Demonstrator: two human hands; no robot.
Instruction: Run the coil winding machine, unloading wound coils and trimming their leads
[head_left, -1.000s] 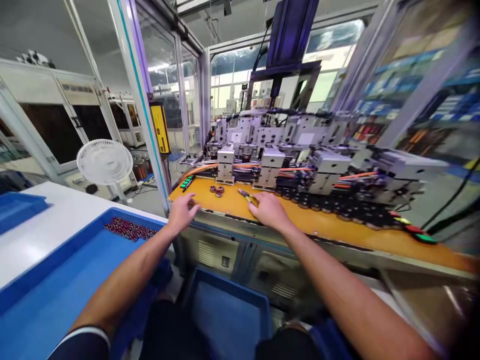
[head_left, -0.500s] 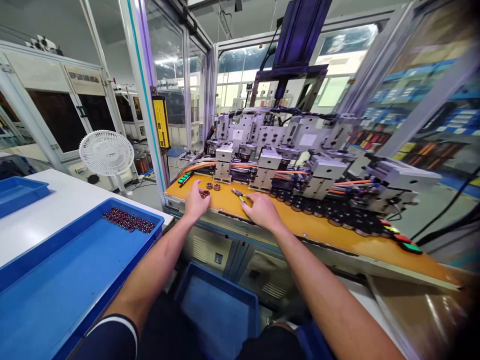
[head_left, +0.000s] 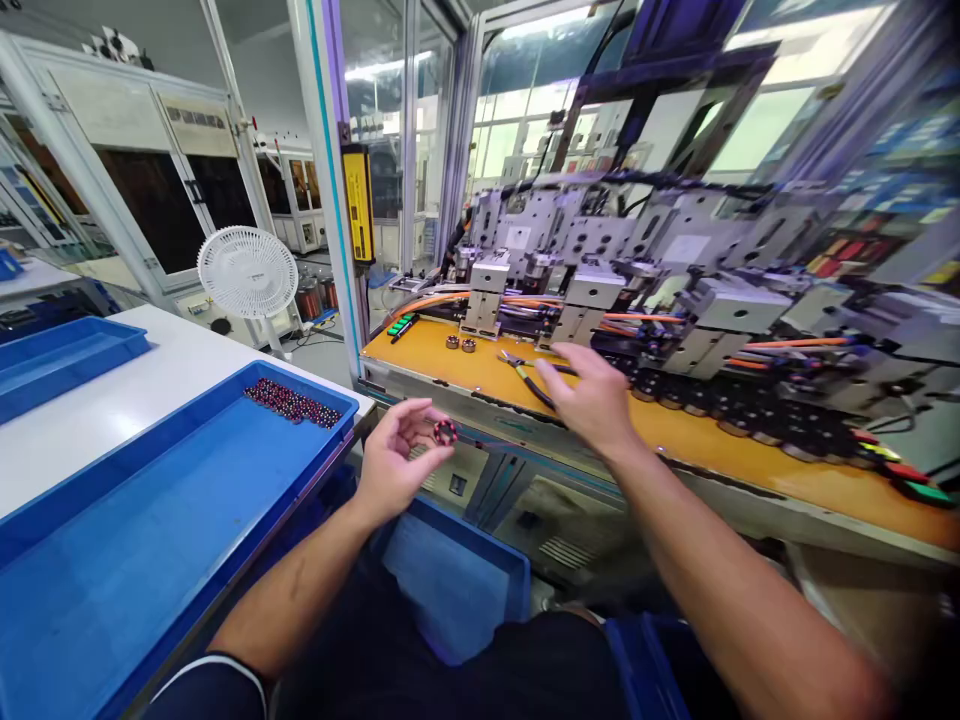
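My left hand point(head_left: 397, 455) is closed, holding a small ring-shaped motor stator point(head_left: 445, 432) at its fingertips, in front of the bench edge. The ring has red and dark segments around an open centre. My right hand point(head_left: 592, 395) is over the orange bench top, thumb and fingers apart. Beside its fingers lie the pliers point(head_left: 525, 374), handles spread and pointing right; one handle is partly hidden by the hand. Two more stators point(head_left: 460, 344) stand on the bench top behind the pliers.
A row of metal fixtures point(head_left: 592, 285) with orange tubes lines the bench's back. Many dark round parts point(head_left: 750, 410) sit to the right. At left, a blue tray point(head_left: 135, 455) holding many stators rests on a white table. Another blue tray point(head_left: 517, 585) is below the bench.
My left hand has lifted off the bench toward me, bringing a stator with it. The pliers, which were in my right hand, now lie on the bench. The view has shifted.
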